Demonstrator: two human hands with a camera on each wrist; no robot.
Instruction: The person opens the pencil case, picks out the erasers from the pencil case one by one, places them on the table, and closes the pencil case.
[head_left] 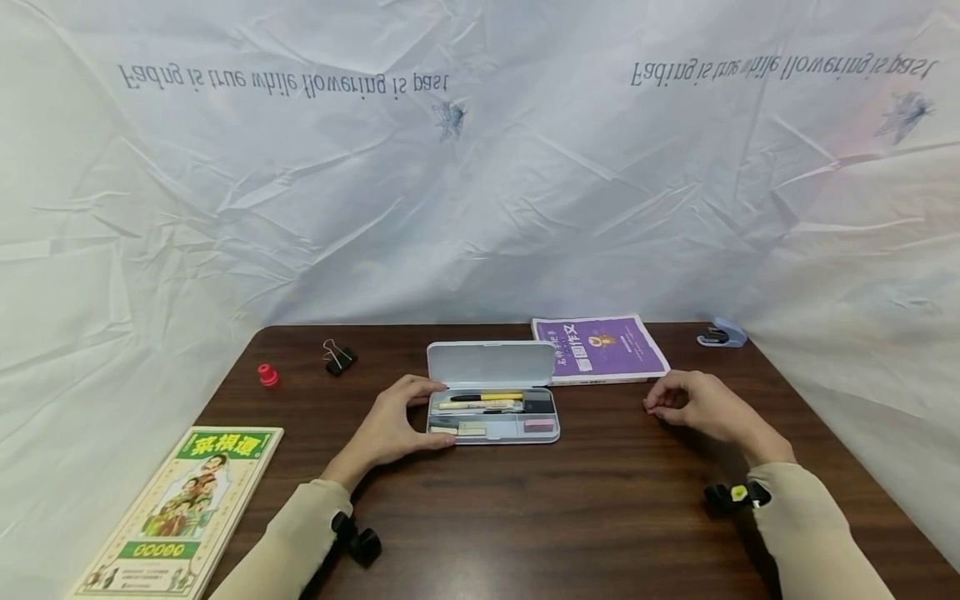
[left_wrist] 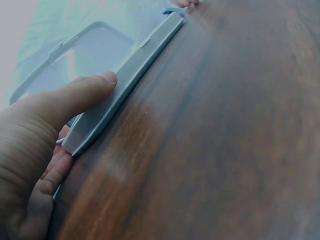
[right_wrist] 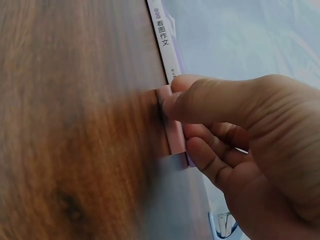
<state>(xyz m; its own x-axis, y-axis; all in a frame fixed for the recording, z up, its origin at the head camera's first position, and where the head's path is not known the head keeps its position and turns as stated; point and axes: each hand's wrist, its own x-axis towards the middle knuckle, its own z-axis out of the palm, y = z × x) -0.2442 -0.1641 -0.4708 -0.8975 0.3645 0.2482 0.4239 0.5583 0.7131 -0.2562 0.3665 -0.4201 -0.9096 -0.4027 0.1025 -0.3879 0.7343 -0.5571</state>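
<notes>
The left hand (head_left: 386, 429) grips the left end of the open pencil case (head_left: 504, 431); its thumb presses on the front wall. The case lies flat on the worktop (head_left: 540, 517), near the middle of the far half, parallel to the far edge. Its lid (head_left: 491, 364) is raised at the back. The rear compartment contains a yellow pen (head_left: 498, 397), other pens and a black block (head_left: 537, 405). The front compartment contains pale pieces at left and a pink piece (head_left: 538, 425) at right.

The right hand (head_left: 697, 408) pinches a pink block (right_wrist: 174, 125) between thumb and fingers, towards the right edge, near the purple book (head_left: 622, 350). This book lies along the far edge.

A stapler (head_left: 723, 333) sits at the far right corner. A binder clip (head_left: 341, 360) and a red object (head_left: 267, 375) lie near the far left corner; a comic book (head_left: 176, 508) lies along the left edge.
</notes>
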